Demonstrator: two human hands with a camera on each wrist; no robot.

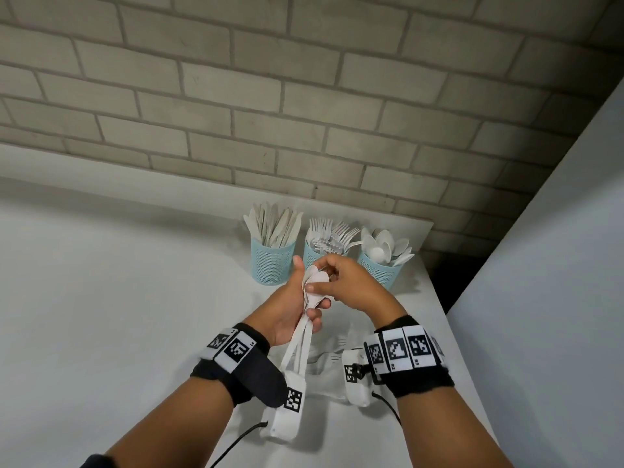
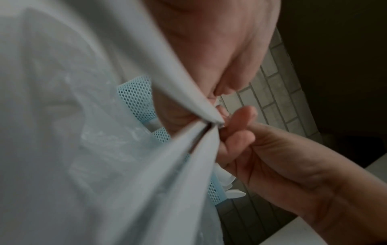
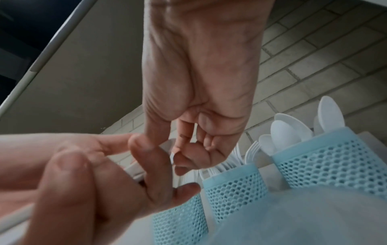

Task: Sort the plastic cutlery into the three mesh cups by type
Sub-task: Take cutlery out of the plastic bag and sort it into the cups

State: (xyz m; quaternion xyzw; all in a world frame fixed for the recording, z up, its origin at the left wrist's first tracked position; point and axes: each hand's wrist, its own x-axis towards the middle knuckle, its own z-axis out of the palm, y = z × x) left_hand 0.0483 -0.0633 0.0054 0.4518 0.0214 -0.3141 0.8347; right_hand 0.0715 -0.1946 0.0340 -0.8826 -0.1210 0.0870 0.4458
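Spoons (image 1: pixel 312 300) upright in left hand (image 1: pixel 290 307), right hand (image 1: pixel 351 285) pinching bowls.

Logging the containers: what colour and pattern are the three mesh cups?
Light blue mesh cups, perforated walls with solid rims; clearest in the right wrist view.

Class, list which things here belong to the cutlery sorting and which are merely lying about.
Job: left hand gripping spoons; right hand at their bowls; knife cup; fork cup; spoon cup.
Lying about: plastic bag; brick wall.
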